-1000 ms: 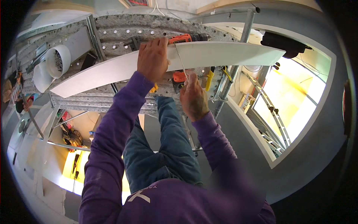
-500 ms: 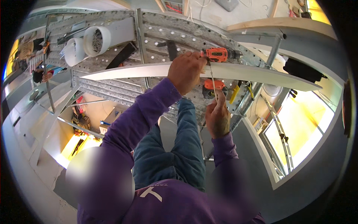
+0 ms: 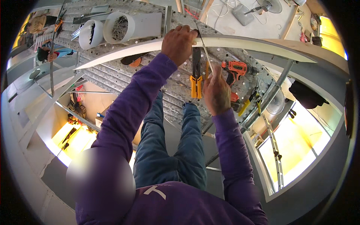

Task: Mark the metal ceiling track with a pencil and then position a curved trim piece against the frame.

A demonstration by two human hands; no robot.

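A long, narrow white board (image 3: 258, 44) runs across in front of me, bowed in the fisheye view. My left hand (image 3: 179, 45) is closed over the board, its fingers curled at the far edge by a small dark object. My right hand (image 3: 217, 90) is closed round the near end of a thin, pale strip (image 3: 206, 49) that slants up across the board to my left fingers; its exact kind is unclear. Beneath the board, on the platform, lie yellow-handled snips (image 3: 196, 86) and an orange-and-black cordless drill (image 3: 237, 68).
The perforated metal platform (image 3: 180, 80) carries white buckets (image 3: 119, 28) at far left, one with metal pieces. A yellow-handled tool (image 3: 244, 107) lies near the right rail (image 3: 277, 80). A ladder (image 3: 273, 146) stands by the bright window, lower right; a fan (image 3: 272, 5) is beyond.
Both hands and the board sit farther up in the picture, as the view shifts. The drill now shows on the near side of the board, and the snips have come into sight.
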